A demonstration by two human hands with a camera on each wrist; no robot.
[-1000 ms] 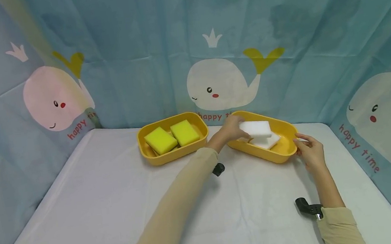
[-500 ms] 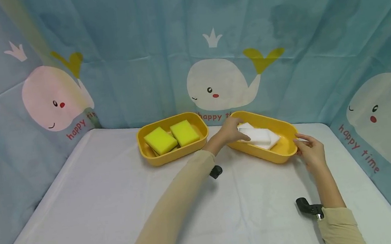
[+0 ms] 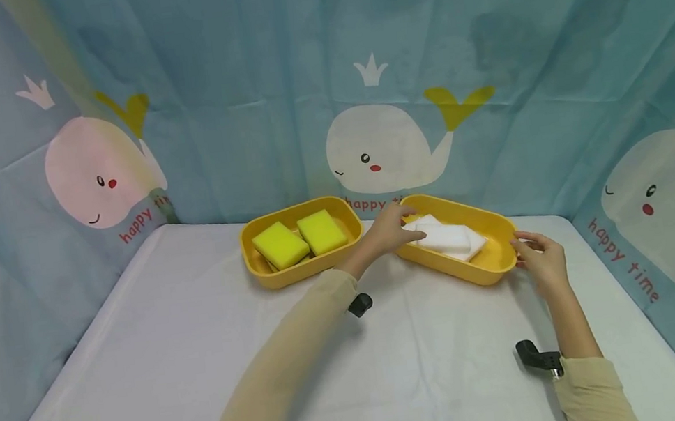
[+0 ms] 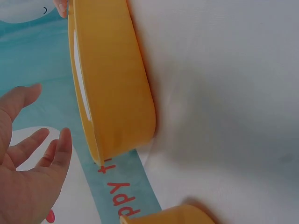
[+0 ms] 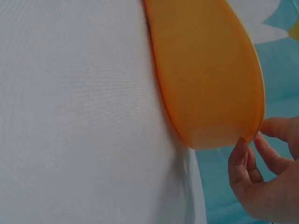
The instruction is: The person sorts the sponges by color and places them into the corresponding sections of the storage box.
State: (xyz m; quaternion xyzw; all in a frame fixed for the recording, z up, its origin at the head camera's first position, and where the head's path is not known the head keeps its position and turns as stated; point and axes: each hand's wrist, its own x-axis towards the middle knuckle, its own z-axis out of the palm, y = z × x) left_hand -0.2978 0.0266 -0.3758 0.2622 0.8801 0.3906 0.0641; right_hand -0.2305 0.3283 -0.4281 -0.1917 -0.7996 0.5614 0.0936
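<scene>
My left hand hovers over the left end of the right-hand yellow tray, fingers apart and nothing between them. Inside that tray lie several white sponge blocks, loosely overlapping. The left wrist view shows the same hand away from the tray's wall, thumb and fingers spread. At the tray's right end, my right hand pinches the rim. Up close in the right wrist view, the right hand's thumb and fingers meet the edge of the tray.
A second yellow tray stands to the left, with yellow sponges in it. Both trays sit at the back of the white-covered table, close to the blue whale-print curtain.
My left hand lowered a white sponge onto the others in the right tray, let go of it and drew back slightly left. The right hand stayed at the tray's rim.
</scene>
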